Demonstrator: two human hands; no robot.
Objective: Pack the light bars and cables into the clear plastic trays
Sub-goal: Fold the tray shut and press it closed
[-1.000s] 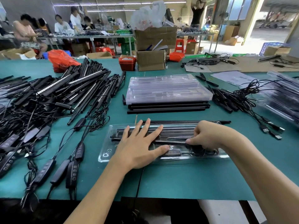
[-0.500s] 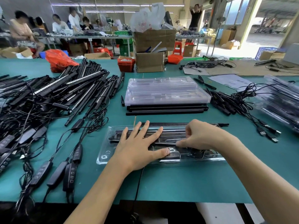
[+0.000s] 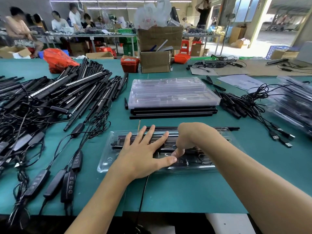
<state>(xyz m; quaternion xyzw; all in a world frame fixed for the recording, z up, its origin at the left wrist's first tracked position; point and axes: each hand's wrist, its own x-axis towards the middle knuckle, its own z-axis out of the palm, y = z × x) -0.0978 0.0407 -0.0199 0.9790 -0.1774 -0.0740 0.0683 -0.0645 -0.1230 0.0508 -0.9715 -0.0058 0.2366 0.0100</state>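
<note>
My left hand (image 3: pixel 143 154) lies flat, fingers spread, on the clear tray (image 3: pixel 108 159) at frame center; my right hand (image 3: pixel 190 139) pinches a cable controller (image 3: pixel 181 162) inside.

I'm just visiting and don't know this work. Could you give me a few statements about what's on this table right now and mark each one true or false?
1. The left hand lies flat with spread fingers on the clear tray nearest the person. True.
2. The right hand is lifting a cable high above the table. False: its fingers are curled down into the tray, pressing on something dark inside.
3. A stack of clear trays sits on black bars behind the near tray. True.
4. The big pile of black light bars is on the person's right. False: it is on the left.
5. The table top is red. False: it is teal green.
</note>
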